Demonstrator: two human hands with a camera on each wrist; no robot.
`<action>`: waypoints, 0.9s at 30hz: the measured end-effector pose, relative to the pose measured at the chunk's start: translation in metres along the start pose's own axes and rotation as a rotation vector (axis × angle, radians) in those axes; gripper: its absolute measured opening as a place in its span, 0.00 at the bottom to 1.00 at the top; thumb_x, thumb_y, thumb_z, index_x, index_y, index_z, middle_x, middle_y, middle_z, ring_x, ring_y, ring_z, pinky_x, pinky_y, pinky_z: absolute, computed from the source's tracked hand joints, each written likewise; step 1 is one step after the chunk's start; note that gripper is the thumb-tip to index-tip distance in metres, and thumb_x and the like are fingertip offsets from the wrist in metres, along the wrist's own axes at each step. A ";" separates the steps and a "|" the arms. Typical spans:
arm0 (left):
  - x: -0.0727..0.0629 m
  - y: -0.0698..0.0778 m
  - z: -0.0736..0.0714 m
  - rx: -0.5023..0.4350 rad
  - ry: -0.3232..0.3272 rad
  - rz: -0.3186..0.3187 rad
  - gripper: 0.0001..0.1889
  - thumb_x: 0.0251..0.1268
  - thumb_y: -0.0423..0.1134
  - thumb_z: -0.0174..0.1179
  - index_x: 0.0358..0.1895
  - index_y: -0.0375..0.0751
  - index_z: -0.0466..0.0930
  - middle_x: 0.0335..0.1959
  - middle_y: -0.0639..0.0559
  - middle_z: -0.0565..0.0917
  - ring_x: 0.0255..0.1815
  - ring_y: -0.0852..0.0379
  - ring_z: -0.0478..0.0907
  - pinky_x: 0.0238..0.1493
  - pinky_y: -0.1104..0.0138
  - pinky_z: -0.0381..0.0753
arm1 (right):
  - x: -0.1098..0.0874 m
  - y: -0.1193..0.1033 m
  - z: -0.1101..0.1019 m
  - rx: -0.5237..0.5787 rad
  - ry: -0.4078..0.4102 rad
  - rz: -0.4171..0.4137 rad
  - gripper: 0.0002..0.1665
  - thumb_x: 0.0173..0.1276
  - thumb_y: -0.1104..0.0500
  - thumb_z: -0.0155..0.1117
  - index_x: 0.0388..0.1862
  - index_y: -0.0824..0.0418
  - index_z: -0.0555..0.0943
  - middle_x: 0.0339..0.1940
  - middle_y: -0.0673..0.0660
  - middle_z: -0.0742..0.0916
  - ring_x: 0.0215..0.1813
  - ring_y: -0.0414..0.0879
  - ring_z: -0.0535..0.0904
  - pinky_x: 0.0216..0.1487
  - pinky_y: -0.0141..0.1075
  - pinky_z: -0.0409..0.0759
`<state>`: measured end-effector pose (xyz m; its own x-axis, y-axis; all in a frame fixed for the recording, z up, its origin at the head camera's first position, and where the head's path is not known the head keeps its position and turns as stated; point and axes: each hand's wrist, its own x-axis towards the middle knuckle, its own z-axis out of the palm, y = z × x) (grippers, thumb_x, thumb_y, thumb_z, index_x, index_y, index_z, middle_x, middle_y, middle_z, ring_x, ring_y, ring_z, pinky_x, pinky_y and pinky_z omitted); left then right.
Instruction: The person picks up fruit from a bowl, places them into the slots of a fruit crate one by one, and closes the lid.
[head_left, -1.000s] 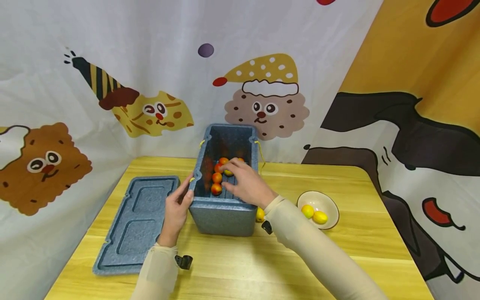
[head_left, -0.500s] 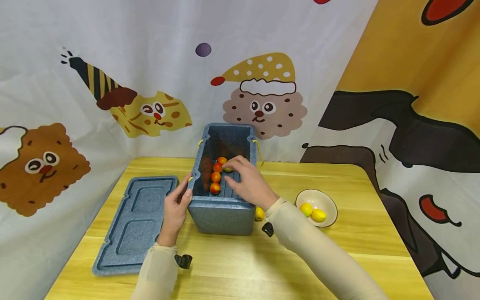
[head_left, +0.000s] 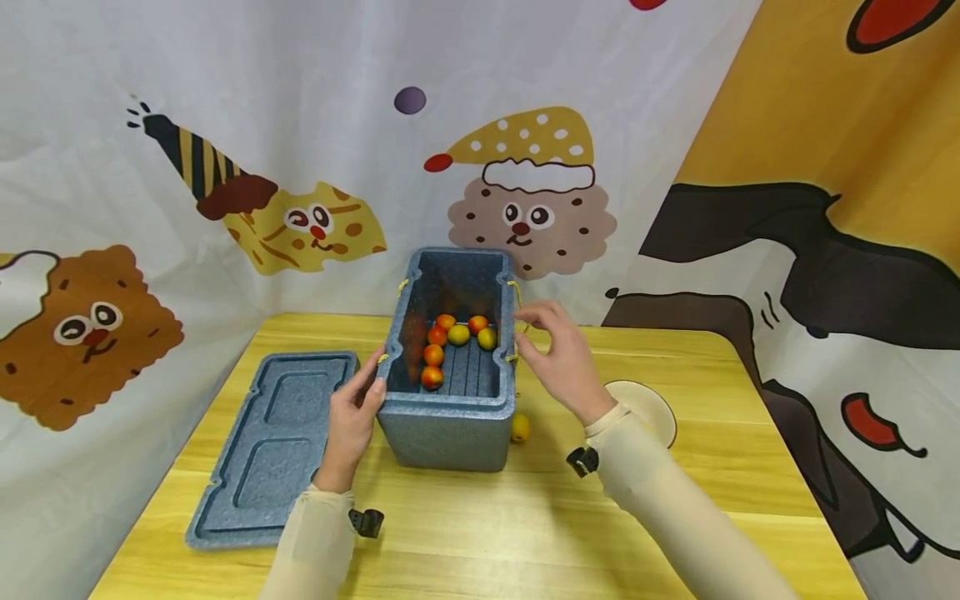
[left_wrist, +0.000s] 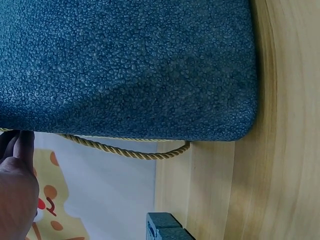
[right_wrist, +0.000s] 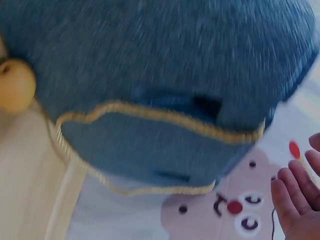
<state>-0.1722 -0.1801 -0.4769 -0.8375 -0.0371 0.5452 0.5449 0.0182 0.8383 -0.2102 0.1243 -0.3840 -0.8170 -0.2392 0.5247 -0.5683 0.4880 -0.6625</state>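
A blue-grey foam box stands uncovered, with several small red-orange fruits and two yellow-green fruits on its ribbed floor. My left hand holds the box's near left rim, thumb on top and fingers along the outer wall; in the left wrist view only part of that hand shows. Just outside the right wall hovers my right hand, fingers loosely bent and holding nothing. Its palm and fingers appear at the edge of the blurred right wrist view, near the box's yellow rope handle.
The box's lid lies flat at the left. A yellow fruit sits against the box's right side. Farther right, a cream bowl is partly hidden by my sleeve. A printed cloth hangs behind the table.
My right hand has lifted out of the box and moved right, past its wall. The fruits on the box's right side now show, and my sleeve now covers the bowl's yellow fruits.
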 end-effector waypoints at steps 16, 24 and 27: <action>0.001 0.011 0.002 -0.003 -0.019 -0.007 0.24 0.69 0.19 0.47 0.68 0.25 0.67 0.67 0.26 0.66 0.71 0.47 0.63 0.65 0.69 0.65 | -0.073 0.077 -0.072 -0.114 0.014 0.316 0.14 0.72 0.64 0.60 0.54 0.68 0.78 0.51 0.62 0.77 0.56 0.60 0.76 0.60 0.52 0.73; 0.004 0.027 0.006 0.011 -0.018 0.000 0.23 0.67 0.18 0.47 0.65 0.16 0.65 0.64 0.21 0.67 0.68 0.43 0.65 0.58 0.72 0.70 | -0.123 0.108 -0.078 -0.203 -0.076 0.463 0.19 0.73 0.60 0.60 0.58 0.69 0.77 0.55 0.65 0.76 0.58 0.65 0.74 0.58 0.57 0.72; 0.003 0.018 0.003 0.009 -0.012 -0.003 0.23 0.68 0.19 0.48 0.66 0.19 0.66 0.65 0.24 0.68 0.69 0.47 0.66 0.58 0.72 0.70 | -0.135 0.115 -0.080 -0.204 -0.105 0.506 0.21 0.74 0.58 0.60 0.60 0.69 0.75 0.57 0.66 0.75 0.60 0.66 0.72 0.59 0.59 0.70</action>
<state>-0.1651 -0.1767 -0.4607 -0.8398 -0.0249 0.5423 0.5417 0.0271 0.8402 -0.1579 0.2800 -0.4884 -0.9944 -0.0098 0.1052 -0.0807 0.7140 -0.6955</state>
